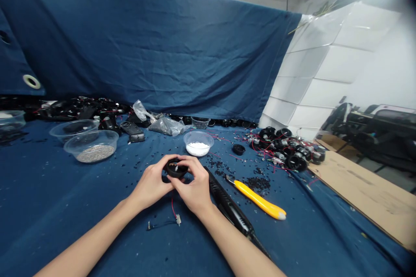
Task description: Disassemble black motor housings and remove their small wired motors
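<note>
Between my two hands is a round black plastic housing [176, 169], its hollow side facing up toward me with something small and pale inside. My left hand [155, 181] grips it from the left, fingers curled over the rim. My right hand [194, 184] closes on its right side, thumb at the near edge. Below the hands, a red wire ends at a small metal-and-white part [178, 219] above the blue cloth, with a dark wire trailing left. Just right of my right hand lies a black electric screwdriver-like tool [232, 207] with a cord.
A yellow-handled cutter [260, 200] lies to the right by scattered black bits [256, 183]. Clear bowls hold white material [198, 148] and small metal pieces [95, 152]. Wired black parts [289, 149] are heaped at right, beside cardboard [367, 194]. More black parts [81, 108] line the back left.
</note>
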{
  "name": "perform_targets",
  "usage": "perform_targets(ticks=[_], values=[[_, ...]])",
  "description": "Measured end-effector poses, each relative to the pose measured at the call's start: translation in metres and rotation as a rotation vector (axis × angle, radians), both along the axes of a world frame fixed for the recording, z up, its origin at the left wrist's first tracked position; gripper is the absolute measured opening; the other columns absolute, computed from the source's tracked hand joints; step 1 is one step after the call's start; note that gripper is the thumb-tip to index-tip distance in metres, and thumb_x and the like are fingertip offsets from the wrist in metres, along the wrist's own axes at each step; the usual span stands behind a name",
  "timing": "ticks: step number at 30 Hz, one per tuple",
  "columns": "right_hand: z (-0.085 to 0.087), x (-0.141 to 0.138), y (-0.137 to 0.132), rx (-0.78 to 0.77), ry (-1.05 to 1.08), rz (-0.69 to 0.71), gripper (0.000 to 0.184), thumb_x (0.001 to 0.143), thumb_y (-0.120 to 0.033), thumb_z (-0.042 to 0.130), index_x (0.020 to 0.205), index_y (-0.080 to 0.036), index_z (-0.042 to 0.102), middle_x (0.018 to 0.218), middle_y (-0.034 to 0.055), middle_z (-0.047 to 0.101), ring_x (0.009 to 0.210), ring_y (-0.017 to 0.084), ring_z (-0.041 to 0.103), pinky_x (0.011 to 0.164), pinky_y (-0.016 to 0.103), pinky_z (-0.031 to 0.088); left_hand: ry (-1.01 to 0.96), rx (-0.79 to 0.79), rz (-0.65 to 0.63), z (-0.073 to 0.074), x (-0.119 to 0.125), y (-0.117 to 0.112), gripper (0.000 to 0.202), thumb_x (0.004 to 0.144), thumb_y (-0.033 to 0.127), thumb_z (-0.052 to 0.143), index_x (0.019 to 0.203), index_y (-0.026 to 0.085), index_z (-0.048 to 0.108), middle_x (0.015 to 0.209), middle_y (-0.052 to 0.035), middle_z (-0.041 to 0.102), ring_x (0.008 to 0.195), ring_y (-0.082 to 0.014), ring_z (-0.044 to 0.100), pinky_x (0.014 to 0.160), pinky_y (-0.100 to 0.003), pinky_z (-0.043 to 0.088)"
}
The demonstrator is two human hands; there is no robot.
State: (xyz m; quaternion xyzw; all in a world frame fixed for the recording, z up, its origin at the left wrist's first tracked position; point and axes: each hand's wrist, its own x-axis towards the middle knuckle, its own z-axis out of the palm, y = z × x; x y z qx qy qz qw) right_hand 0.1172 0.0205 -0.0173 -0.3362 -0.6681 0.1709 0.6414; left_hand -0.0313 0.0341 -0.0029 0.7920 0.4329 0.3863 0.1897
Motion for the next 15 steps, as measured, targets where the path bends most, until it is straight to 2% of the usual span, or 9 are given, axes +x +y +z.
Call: perform_targets(ticks=[7, 15], values=[[-0.0015, -0.0011, -0.0011, -0.058, 0.016, -0.002, 0.027, 0.068, -0.014, 0.075, 0.090, -0.020, 0.059, 0.106, 0.0045, 0.066, 0.099, 0.018, 0.063, 0.085, 0.028, 0.051, -0.009, -0.006, -0.010, 0.0005, -0.0001, 0.0001, 0.053, 0.072, 0.016, 0.064, 0.124, 0.024, 0.053, 0.117, -0.0014, 0.067, 0.105, -0.0219, 0.065, 0.091, -0.028, 0.047], [-0.0009, -0.0004, -0.0014, -0.042, -0.022, -0.013, 0.026, 0.070, -0.015, 0.075, 0.092, -0.020, 0.064, 0.107, 0.0040, 0.066, 0.100, 0.017, 0.063, 0.086, 0.027, 0.050, -0.011, -0.005, -0.008, 0.0019, 0.0009, -0.0009, 0.052, 0.071, 0.016, 0.063, 0.122, 0.023, 0.054, 0.116, -0.0019, 0.067, 0.102, -0.0216, 0.066, 0.088, -0.027, 0.048]])
